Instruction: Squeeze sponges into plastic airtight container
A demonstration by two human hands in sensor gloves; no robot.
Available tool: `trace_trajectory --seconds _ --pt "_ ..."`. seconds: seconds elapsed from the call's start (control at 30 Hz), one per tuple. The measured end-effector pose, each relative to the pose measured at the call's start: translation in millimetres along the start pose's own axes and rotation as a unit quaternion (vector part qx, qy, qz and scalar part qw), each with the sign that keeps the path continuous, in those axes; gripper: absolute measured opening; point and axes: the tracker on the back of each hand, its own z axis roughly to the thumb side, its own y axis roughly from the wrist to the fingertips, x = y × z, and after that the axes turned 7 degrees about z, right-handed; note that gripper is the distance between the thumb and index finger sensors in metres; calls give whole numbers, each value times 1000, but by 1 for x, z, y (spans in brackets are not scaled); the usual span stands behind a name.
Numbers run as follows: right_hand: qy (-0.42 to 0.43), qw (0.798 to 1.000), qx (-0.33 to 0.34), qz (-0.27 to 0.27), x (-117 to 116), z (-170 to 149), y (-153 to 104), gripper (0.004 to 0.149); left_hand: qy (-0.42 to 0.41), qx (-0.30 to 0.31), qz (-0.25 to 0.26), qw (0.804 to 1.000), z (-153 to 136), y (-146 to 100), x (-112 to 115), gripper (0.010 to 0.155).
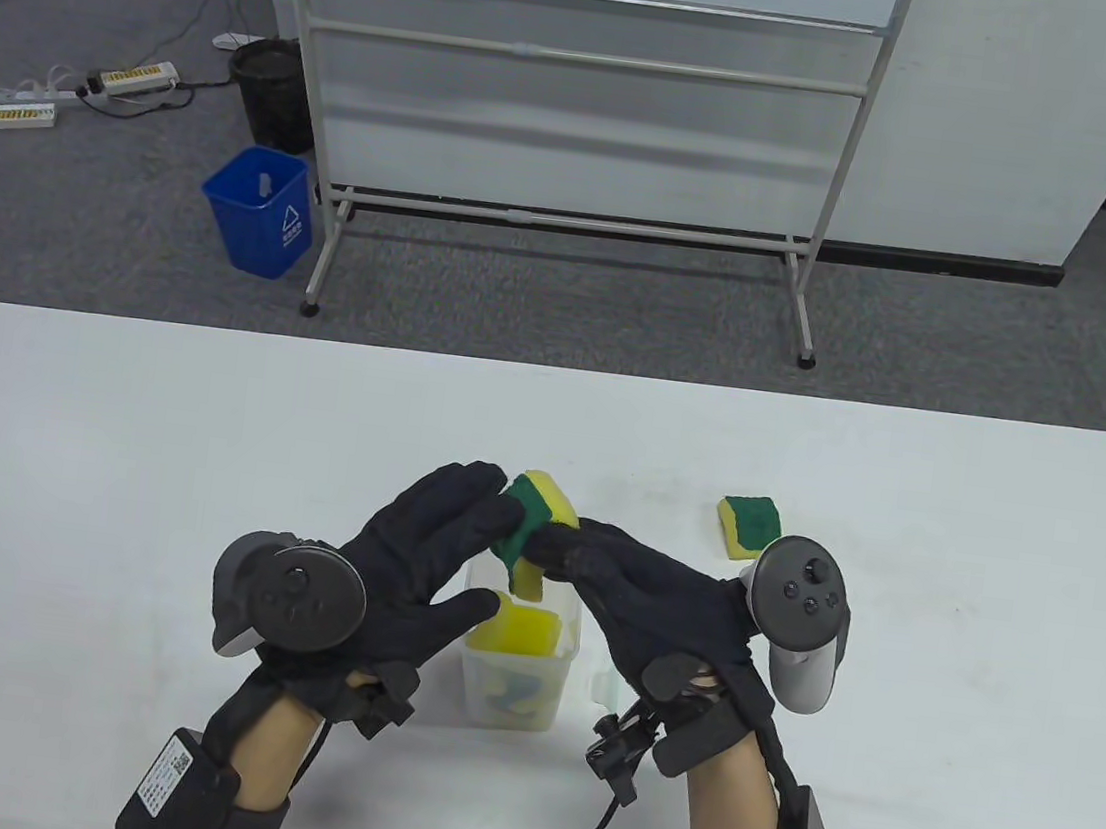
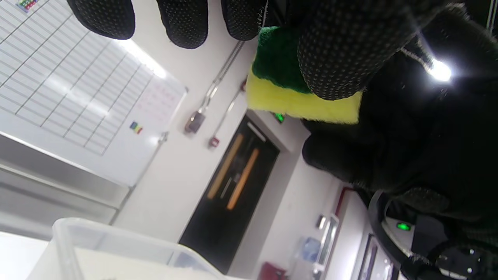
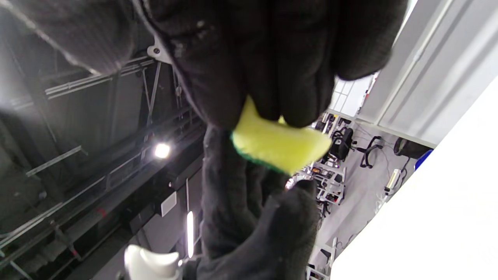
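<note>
Sponges are lying in three places. One yellow-and-green scouring sponge [image 1: 532, 523] is being held in the air just above the clear plastic container [image 1: 566, 673], which is standing near the middle of the table's near edge. The right hand [image 1: 659, 614] is pinching this held sponge, its fingers curled over the yellow side. The left hand [image 1: 414, 559] is resting against the green side with fingers nearly straight and spread, its thumb reaching toward the container's rim. A second yellow sponge [image 1: 517, 629] is sitting inside the container near its top, with more sponge showing dimly beneath it. A third sponge [image 1: 748, 525], green face up, is lying on the white table [image 1: 102, 480] toward the right, well apart from the container.
</note>
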Motion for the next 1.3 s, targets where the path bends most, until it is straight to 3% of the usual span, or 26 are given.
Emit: trace_trajectory --seconds 0.23,0.43,0.57,0.7,0.8,0.9,0.97,1.07,1.3 --pt "88 995 -16 48 -5 -18 5 69 -7 7 16 1000 0 0 -1 69" --pt "65 996 -8 61 -9 -16 5 65 -15 -12 57 998 -4 -1 -1 60" --pt "-72 997 -3 10 -6 -6 0 66 -13 -32 61 997 -8 -1 -2 54" --pt "-149 988 -4 -31 -7 -2 -2 72 -15 -36 56 998 -9 -1 0 52" --pt "-215 976 28 8 -16 1 1 85 -5 -27 38 999 -4 1 3 50" --pt "-255 965 30 59 -30 2 5 88 14 -19 30 999 1 2 8 50" --pt "-286 957 23 55 -35 2 7 80 17 -21 30 999 1 2 11 49" --pt "-328 944 30 -13 -37 1 7 64 26 -34 24 999 -3 1 15 49" --pt "-409 909 14 -79 -36 -7 9 59 24 -70 -47 996 -11 2 28 61"
